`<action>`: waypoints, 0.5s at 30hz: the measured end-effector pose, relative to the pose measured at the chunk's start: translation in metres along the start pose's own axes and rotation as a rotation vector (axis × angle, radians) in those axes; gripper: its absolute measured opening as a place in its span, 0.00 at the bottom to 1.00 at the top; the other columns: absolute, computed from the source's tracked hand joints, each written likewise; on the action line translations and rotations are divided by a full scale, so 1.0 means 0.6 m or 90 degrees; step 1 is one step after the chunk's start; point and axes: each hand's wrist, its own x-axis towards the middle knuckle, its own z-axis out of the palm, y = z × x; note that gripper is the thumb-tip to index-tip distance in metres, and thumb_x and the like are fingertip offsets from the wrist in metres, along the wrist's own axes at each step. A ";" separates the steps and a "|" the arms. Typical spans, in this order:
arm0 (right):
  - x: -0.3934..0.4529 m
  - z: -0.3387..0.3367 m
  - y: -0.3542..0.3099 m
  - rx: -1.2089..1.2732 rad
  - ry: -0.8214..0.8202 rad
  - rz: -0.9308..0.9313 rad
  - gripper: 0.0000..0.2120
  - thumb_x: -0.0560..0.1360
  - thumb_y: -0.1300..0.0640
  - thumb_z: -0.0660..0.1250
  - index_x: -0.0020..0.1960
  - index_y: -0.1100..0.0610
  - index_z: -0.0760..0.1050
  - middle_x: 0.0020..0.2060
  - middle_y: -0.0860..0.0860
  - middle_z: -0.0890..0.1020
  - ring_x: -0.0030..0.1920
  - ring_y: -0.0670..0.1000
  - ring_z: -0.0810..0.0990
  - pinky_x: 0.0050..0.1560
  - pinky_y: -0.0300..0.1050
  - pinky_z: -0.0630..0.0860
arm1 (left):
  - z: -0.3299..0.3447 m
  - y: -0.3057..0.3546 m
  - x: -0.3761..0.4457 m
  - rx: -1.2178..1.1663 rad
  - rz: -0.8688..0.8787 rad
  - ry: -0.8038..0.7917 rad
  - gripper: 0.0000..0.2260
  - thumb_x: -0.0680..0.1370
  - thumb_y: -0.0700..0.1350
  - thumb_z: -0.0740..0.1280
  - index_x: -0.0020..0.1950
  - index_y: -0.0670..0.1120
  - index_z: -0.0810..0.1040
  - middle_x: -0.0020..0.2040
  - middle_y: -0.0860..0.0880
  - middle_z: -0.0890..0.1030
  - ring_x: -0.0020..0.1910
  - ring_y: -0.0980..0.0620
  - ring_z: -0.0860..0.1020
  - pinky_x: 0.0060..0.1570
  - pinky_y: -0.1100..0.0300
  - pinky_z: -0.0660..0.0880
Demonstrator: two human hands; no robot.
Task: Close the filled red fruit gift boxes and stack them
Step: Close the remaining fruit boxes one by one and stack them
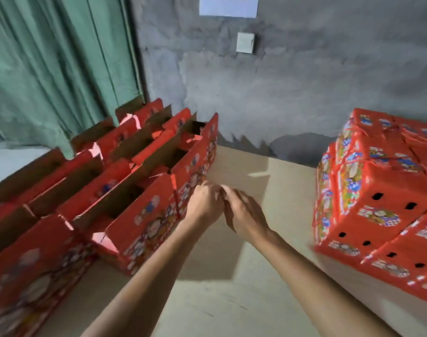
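Several open red fruit gift boxes [144, 215] stand in rows on the left, flaps upright, brown cardboard insides showing. On the right sits a stack of closed red boxes [378, 203] with printed pictures and small black holes. My left hand [204, 203] is beside the right wall of the nearest open box, fingers bent, touching or nearly touching it. My right hand [246, 212] is just to its right over the bare surface, fingers spread, holding nothing. The two hands almost meet. The picture is motion-blurred.
The boxes rest on a tan cardboard-covered surface [244, 276]. A grey concrete wall [280, 93] with a white switch plate [245, 42] stands behind. A green curtain [56, 69] hangs at the back left.
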 end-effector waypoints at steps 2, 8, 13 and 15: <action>-0.003 0.083 -0.057 -0.003 -0.045 -0.047 0.23 0.79 0.57 0.65 0.73 0.60 0.71 0.61 0.58 0.82 0.57 0.62 0.81 0.55 0.55 0.77 | -0.040 -0.090 -0.019 0.120 -0.066 0.022 0.11 0.79 0.44 0.63 0.57 0.49 0.83 0.61 0.48 0.80 0.61 0.43 0.77 0.59 0.47 0.77; -0.016 0.237 -0.166 0.032 -0.067 -0.043 0.20 0.78 0.53 0.63 0.67 0.61 0.73 0.55 0.60 0.83 0.52 0.60 0.83 0.52 0.52 0.80 | -0.115 -0.258 -0.048 0.282 -0.237 0.066 0.36 0.77 0.54 0.71 0.79 0.43 0.58 0.76 0.39 0.65 0.75 0.37 0.64 0.72 0.40 0.62; -0.037 0.269 -0.189 0.016 -0.088 -0.015 0.23 0.78 0.55 0.67 0.71 0.61 0.71 0.61 0.58 0.82 0.56 0.57 0.83 0.53 0.48 0.80 | -0.133 -0.302 -0.058 0.264 -0.295 0.011 0.14 0.78 0.51 0.71 0.58 0.43 0.77 0.53 0.43 0.83 0.51 0.40 0.82 0.45 0.52 0.76; -0.044 0.256 -0.184 0.010 -0.085 -0.012 0.23 0.78 0.55 0.68 0.71 0.60 0.71 0.61 0.57 0.82 0.57 0.57 0.83 0.55 0.49 0.79 | -0.133 -0.298 -0.062 0.292 -0.237 -0.009 0.11 0.78 0.50 0.70 0.56 0.45 0.78 0.52 0.44 0.83 0.49 0.41 0.82 0.43 0.54 0.76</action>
